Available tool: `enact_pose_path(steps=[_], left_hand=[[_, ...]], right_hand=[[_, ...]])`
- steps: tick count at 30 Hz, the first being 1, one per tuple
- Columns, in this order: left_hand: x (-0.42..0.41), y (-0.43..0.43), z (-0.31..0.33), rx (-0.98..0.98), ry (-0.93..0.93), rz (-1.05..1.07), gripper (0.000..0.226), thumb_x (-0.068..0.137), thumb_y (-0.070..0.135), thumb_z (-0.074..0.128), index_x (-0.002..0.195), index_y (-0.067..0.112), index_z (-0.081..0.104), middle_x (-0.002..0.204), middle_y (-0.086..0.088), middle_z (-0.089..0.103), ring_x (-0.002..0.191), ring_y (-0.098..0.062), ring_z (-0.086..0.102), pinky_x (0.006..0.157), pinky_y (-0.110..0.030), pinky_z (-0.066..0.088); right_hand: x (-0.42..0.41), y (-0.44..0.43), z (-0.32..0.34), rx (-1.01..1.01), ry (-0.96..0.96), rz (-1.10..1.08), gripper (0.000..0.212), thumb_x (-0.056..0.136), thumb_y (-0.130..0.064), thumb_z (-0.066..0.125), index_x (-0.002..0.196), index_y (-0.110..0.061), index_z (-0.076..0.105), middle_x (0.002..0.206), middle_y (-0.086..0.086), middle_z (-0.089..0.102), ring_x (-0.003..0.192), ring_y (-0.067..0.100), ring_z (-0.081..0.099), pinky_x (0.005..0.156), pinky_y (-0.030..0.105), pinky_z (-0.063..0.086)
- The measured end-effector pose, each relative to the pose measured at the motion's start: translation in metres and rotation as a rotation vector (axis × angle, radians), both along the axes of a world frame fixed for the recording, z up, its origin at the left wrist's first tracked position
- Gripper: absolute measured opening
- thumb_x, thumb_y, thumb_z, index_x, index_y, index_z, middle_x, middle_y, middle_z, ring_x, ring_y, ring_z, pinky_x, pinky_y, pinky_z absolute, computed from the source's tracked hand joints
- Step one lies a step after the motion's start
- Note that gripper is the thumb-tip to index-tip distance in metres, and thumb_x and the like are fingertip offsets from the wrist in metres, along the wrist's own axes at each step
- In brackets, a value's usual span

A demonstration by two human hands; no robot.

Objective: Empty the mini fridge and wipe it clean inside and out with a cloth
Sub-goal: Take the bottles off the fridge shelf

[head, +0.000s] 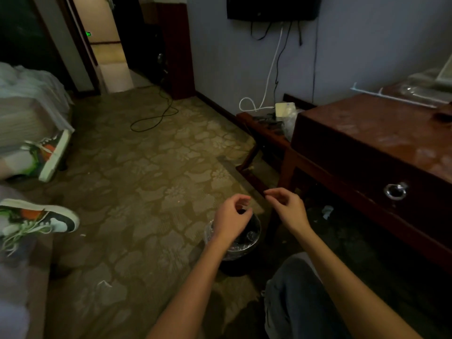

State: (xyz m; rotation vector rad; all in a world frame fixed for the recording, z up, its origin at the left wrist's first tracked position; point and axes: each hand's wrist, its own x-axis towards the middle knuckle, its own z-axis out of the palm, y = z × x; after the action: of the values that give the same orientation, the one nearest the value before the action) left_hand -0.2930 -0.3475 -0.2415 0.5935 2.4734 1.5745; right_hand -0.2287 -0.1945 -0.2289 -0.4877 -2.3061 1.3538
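Far to the left of the left grip, a bed with rumpled white sheets stands at the frame's edge. Two sneakers with orange and green patches show below it, the nearer one level with the hands. A patterned carpet stretches between them and the grip, and a black cable loops on it well beyond.

The left hand hovers directly over a small bin lined with clear plastic. Its grip is slack, with fingers loosely curled toward the thumb and nothing seen between them. Just to the right, apart from it, the right hand hangs beside the bin's far edge. Its grip is likewise loose and holds nothing.

Below the right forearm a knee in blue jeans shows. To the right of both grips stands a dark wooden tabletop with a drawer ring pull. Above and beyond, a television hangs on the wall with a white cable trailing down. Where the mini fridge stands cannot be told in the dim room.
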Motion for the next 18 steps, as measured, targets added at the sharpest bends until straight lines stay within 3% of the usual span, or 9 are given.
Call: enact_pose_path(steps=[4, 10, 14, 18], left_hand=[[0.011, 0.013, 0.035, 0.028, 0.095, -0.078, 0.021, 0.083, 0.020, 0.070, 0.103, 0.026, 0.068, 0.094, 0.012, 0.068, 0.089, -0.003, 0.063, 0.083, -0.025, 0.052], [0.033, 0.047, 0.073, 0.056, 0.177, -0.204, 0.022, 0.084, 0.022, 0.070, 0.105, 0.027, 0.068, 0.095, 0.012, 0.068, 0.091, -0.002, 0.063, 0.083, -0.026, 0.053], [0.050, 0.073, 0.089, 0.087, 0.229, -0.253, 0.021, 0.081, 0.026, 0.070, 0.102, 0.031, 0.068, 0.094, 0.012, 0.070, 0.090, -0.003, 0.064, 0.085, -0.033, 0.055], [0.069, 0.098, 0.112, 0.077, 0.259, -0.309, 0.021, 0.083, 0.029, 0.070, 0.104, 0.032, 0.069, 0.097, 0.014, 0.069, 0.092, 0.000, 0.062, 0.086, -0.029, 0.053]], right_hand=[[0.021, 0.014, 0.035, 0.050, 0.060, -0.030, 0.014, 0.091, -0.016, 0.064, 0.103, -0.020, 0.070, 0.097, -0.011, 0.068, 0.089, -0.006, 0.060, 0.073, 0.009, 0.045], [0.057, 0.039, 0.082, 0.134, 0.188, -0.089, 0.013, 0.090, -0.016, 0.065, 0.100, -0.019, 0.072, 0.096, -0.010, 0.070, 0.092, 0.000, 0.064, 0.082, 0.020, 0.050], [0.081, 0.062, 0.105, 0.226, 0.232, -0.161, 0.011, 0.089, -0.018, 0.067, 0.097, -0.021, 0.073, 0.094, -0.010, 0.070, 0.090, -0.001, 0.064, 0.082, 0.022, 0.051], [0.108, 0.083, 0.127, 0.257, 0.280, -0.240, 0.009, 0.090, -0.018, 0.066, 0.096, -0.021, 0.073, 0.095, -0.011, 0.070, 0.091, -0.001, 0.064, 0.082, 0.020, 0.050]])
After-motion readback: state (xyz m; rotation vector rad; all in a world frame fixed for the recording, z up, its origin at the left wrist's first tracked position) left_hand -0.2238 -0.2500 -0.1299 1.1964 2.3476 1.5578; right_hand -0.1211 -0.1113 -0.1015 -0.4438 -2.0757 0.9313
